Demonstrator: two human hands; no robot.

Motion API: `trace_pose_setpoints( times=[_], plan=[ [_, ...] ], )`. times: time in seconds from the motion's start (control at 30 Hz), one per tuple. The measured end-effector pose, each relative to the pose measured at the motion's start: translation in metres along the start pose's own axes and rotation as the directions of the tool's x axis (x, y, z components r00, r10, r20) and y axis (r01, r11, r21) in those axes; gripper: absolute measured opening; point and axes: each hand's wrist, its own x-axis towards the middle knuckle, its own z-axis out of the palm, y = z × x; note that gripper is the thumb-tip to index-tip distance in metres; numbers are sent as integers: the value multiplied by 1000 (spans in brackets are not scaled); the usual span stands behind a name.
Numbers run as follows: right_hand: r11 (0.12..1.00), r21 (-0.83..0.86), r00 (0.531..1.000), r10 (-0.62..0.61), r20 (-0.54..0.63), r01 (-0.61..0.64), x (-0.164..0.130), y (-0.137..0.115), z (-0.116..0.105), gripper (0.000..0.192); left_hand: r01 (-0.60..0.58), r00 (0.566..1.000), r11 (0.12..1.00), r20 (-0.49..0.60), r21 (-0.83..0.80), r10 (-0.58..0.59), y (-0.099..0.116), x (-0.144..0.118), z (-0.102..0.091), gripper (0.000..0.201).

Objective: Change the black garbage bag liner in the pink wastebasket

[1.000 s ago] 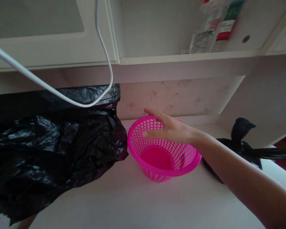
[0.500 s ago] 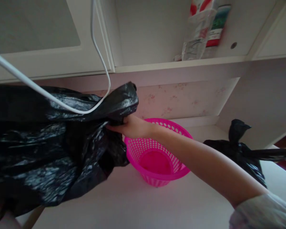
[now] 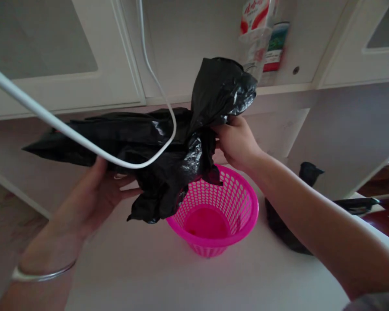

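- The left hand (image 3: pixel 97 196), nearest the camera and left of the pink basket (image 3: pixel 214 216), cups the black bag (image 3: pixel 168 142) from below, fingers loosely curled on the plastic.
- The right hand (image 3: pixel 235 140) pinches the bag's bunched edge, above the basket's far rim.
- Judged best: find the opening, spread it wide, keep it centred over the basket.
- Right of the basket lies a tied black bag (image 3: pixel 288 216).

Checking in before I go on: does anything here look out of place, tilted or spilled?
One oddity: a white cable droops in a loop in front of the black bag held by the left hand and right hand. The pink basket stands upright and empty on the counter. No spill shows.
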Motion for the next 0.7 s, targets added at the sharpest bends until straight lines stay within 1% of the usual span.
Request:
trace_pose_setpoints(
  times=[0.03,0.07,0.13,0.17,0.2,0.23,0.3,0.33,0.4,0.5,0.57,0.6,0.67,0.7],
  plan=[
    [1000,-28,999,-13,-31,12,-1,-2,-8,10,30,998,999,48,-36,-28,-4,4,12,57],
    [998,-53,998,-27,-61,23,-2,-5,-17,10,64,991,995,119,-78,-54,-8,9,25,54],
    [995,-90,992,-60,-111,50,-2,-14,-33,10,126,958,981,276,-148,-82,-15,17,51,50],
    [993,-104,989,-77,-124,64,-3,-18,-41,11,159,938,973,334,-168,-96,-19,21,62,49],
    [990,-116,987,-93,-130,78,-3,-22,-48,14,183,924,967,366,-179,-108,-24,25,72,48],
    [988,-128,986,-103,-128,87,-4,-25,-54,16,193,922,964,371,-182,-115,-29,30,80,45],
    [987,-149,989,-86,-117,68,-7,-27,-65,21,199,931,964,340,-177,-130,-43,39,88,34],
    [987,-153,992,-61,-109,44,-10,-25,-68,23,205,937,964,318,-169,-144,-51,43,89,28],
    [989,-145,995,17,-94,-30,-15,-14,-73,26,203,952,969,261,-141,-162,-67,49,82,24],
    [980,-99,984,171,-40,-175,-26,14,-73,31,149,985,985,102,-82,-140,-85,54,57,34],
    [964,-84,964,256,64,-251,-33,32,-69,34,88,996,996,3,-11,-88,-89,53,35,45],
    [958,-102,951,279,134,-267,-36,39,-67,35,60,998,997,-34,43,-59,-88,51,24,48],
    [949,-194,915,295,274,-248,-43,49,-65,36,19,998,986,-70,166,-7,-85,46,4,48],
    [938,-259,887,310,341,-228,-46,52,-65,36,10,997,977,-79,213,7,-82,43,-4,48]
  ],
)
